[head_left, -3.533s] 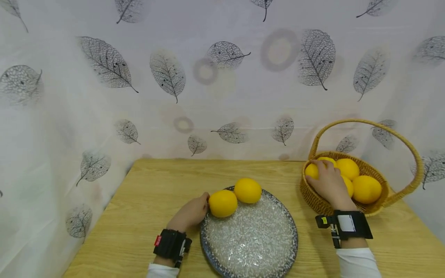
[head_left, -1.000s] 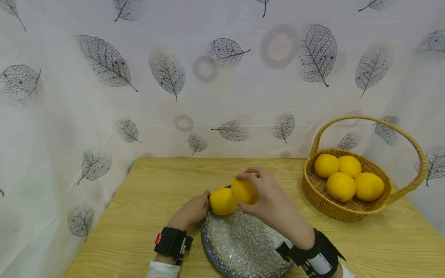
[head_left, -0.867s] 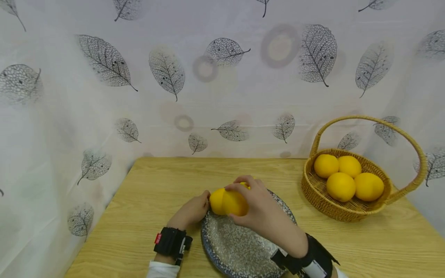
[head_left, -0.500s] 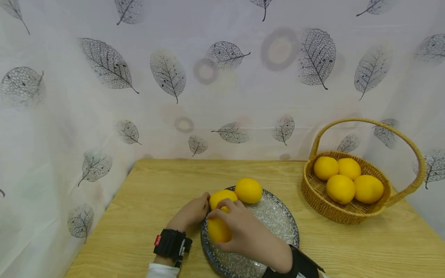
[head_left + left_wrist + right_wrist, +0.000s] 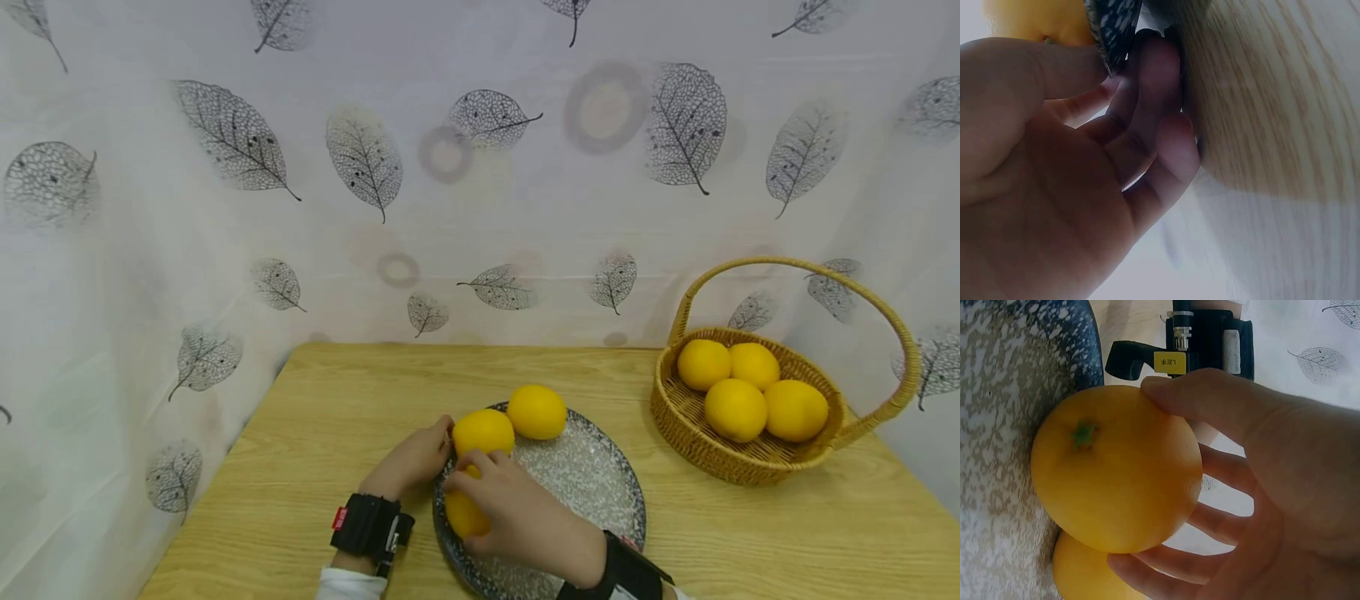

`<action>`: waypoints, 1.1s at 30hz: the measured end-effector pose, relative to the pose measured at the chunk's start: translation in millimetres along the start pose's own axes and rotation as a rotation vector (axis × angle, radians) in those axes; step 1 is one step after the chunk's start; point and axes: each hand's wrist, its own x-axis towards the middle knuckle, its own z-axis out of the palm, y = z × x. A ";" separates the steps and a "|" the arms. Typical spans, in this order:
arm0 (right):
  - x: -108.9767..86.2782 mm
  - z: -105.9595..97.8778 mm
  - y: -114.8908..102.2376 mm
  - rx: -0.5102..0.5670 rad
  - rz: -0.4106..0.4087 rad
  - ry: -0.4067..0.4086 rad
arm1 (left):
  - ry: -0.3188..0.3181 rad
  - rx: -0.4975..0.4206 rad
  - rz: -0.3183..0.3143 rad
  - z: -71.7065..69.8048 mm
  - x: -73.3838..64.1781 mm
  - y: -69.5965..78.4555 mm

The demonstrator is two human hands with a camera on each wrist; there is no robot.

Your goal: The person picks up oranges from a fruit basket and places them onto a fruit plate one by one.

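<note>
My right hand (image 5: 528,517) holds an orange (image 5: 1116,472) with a green stem spot, at the left inner side of the speckled round plate (image 5: 592,475). In the right wrist view, thumb and fingers curve round it, and it sits against the plate surface. A second orange (image 5: 483,432) lies just behind it by the plate's left rim; a third orange (image 5: 537,411) rests at the back rim. With thumb above and fingers curled beneath, my left hand (image 5: 408,462) grips the plate's rim (image 5: 1113,28). Its fingertips are partly hidden under the plate.
A wicker basket (image 5: 697,442) with a tall arched handle (image 5: 795,265) stands at the right of the wooden table (image 5: 360,383). Several oranges (image 5: 735,408) lie in it. Behind the table hangs a white leaf-patterned curtain (image 5: 525,200).
My right hand took an orange from the basket, carried it left over the plate and lowered it toward the near-left rim, in front of the second orange. My left hand stayed put.
</note>
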 end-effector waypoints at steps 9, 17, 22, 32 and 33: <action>-0.4 -0.5 0.7 -0.075 -0.017 0.006 | 0.001 -0.012 -0.010 0.3 0.2 2.0; -1.6 -2.5 0.8 -0.085 -0.021 0.000 | -0.008 -0.025 -0.022 -0.3 -0.3 2.1; -3.3 -3.0 0.1 -0.092 -0.028 -0.010 | -0.012 -0.028 -0.021 0.2 -2.7 2.8; -0.9 -1.7 1.0 -0.105 -0.030 -0.012 | 0.004 -0.028 0.001 -1.7 -2.9 3.6; -0.9 -1.5 1.1 -0.102 -0.031 -0.014 | 0.003 -0.027 0.002 -1.6 -2.8 3.4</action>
